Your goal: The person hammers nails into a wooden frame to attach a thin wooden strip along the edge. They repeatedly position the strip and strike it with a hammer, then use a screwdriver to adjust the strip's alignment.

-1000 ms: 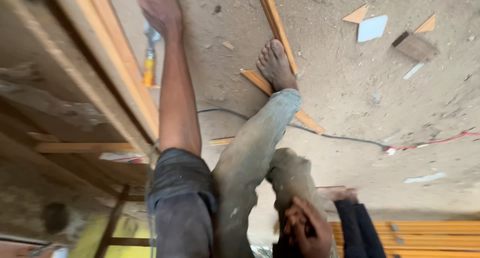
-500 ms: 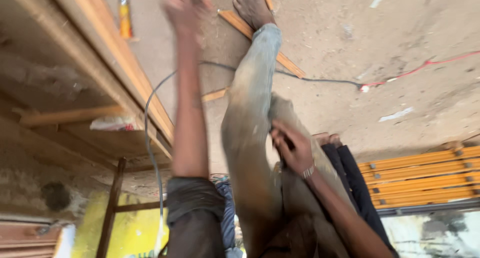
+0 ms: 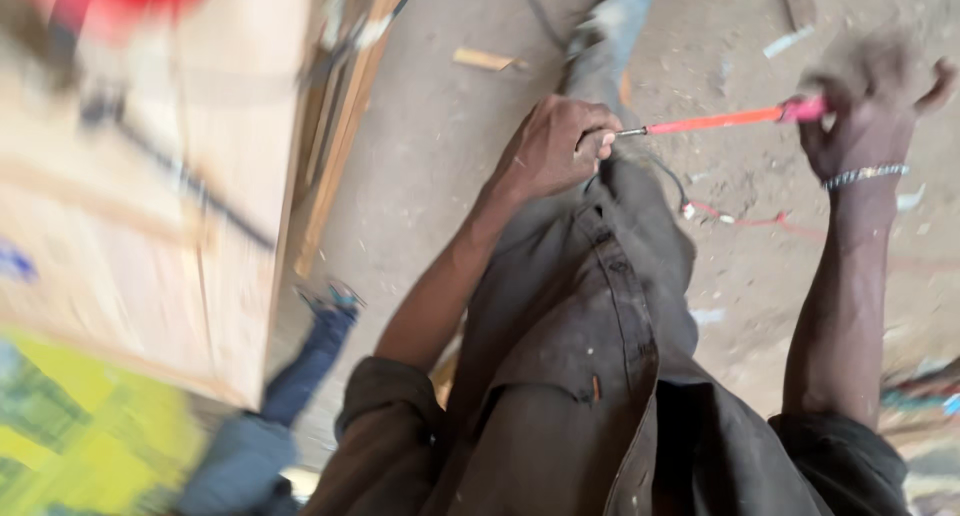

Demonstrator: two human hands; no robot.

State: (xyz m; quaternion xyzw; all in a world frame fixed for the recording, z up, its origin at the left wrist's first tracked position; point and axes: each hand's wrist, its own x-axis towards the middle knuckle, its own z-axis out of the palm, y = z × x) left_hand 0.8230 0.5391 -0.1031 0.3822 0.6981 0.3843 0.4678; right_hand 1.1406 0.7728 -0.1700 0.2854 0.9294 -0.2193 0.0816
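Note:
My left hand (image 3: pixel 555 148) is closed above my lap, its fingertips pinching the thin metal tip of a red-orange rod-like tool (image 3: pixel 715 122). The tool runs to the right, where my right hand (image 3: pixel 868 111), with a beaded bracelet on the wrist, grips its pinkish far end. That hand is blurred. Both arms come out of the rolled sleeves of a dark brown shirt (image 3: pixel 590 376). Whether the red piece is a screwdriver or a stiff wire I cannot tell.
A large pale wooden panel (image 3: pixel 150 186) fills the left, with wooden strips (image 3: pixel 340 146) leaning beside it. On the dusty ground (image 3: pixel 430 176) lie a wood scrap (image 3: pixel 485 60) and a thin red wire (image 3: pixel 745 219). A trousered leg (image 3: pixel 610 31) stretches away at the top.
The view swung sharply. My left arm, stretched out beside the wooden frame before, has drawn back. Both hands now hold the red-orange tool, which was not in them earlier.

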